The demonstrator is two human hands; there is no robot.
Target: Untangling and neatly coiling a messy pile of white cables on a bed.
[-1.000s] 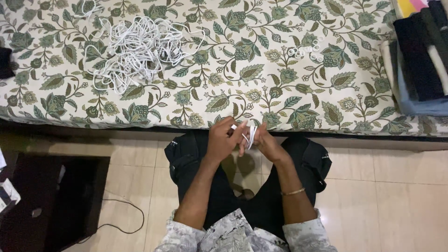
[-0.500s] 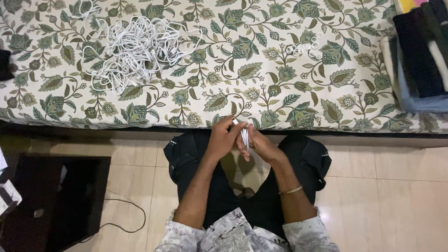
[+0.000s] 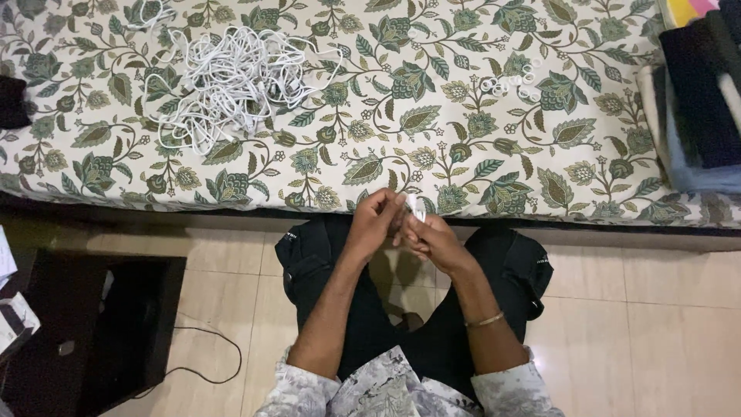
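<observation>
From the head camera, a person is sitting on the floor (image 3: pixel 664 309) in front of a bed (image 3: pixel 432 131) with a leafy green and cream cover. Both hands are meeting just at the near edge of the bed, above the person's lap. The left hand (image 3: pixel 376 220) is curling its fingers closed around a small bundle of white cable (image 3: pixel 414 207). The right hand (image 3: pixel 429 238) is closing on the same bundle from the other side — its fingers are pinching the lower part. The two hands are touching each other.

Farther back on the bed, to the left, a big messy pile of white cables (image 3: pixel 228 81) is lying loose. A small coiled white cable (image 3: pixel 515 81) is resting alone, well apart to the right. A stack of folded clothes (image 3: pixel 698 100) is sitting at the right edge — dark, pale blue and cream. A gold bangle (image 3: pixel 485 319) is circling the right wrist.
</observation>
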